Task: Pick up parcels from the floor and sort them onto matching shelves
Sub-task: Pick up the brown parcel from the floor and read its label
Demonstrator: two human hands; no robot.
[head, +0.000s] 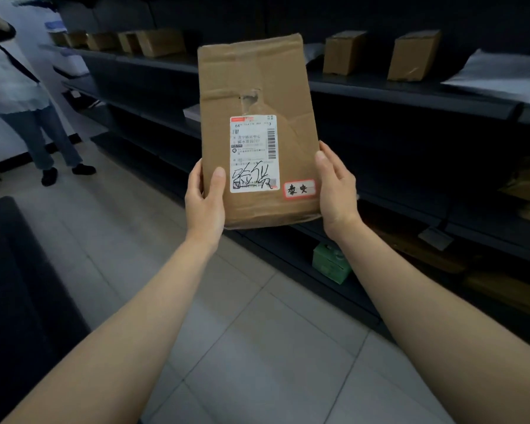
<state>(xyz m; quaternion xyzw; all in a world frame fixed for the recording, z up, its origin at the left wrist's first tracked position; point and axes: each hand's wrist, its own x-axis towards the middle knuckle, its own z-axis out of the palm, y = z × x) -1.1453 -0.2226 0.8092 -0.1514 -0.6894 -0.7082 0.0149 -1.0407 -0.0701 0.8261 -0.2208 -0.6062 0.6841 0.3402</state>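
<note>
A flat brown cardboard parcel (251,87) is held upright in front of me, its face toward the camera. It carries a white shipping label (253,154) with handwriting and a small red-bordered sticker (299,188) at its lower right. My left hand (204,203) grips the parcel's lower left edge, thumb on the front. My right hand (337,191) clasps the lower right edge. Behind the parcel runs a dark multi-tier shelf unit (410,96).
Several brown boxes (344,52) and a grey mailer bag (502,75) sit on the upper shelf. A green box (331,264) lies on the bottom tier. Another person (28,96) stands at the far left on the tiled floor (257,347). A dark object (18,286) fills the lower left.
</note>
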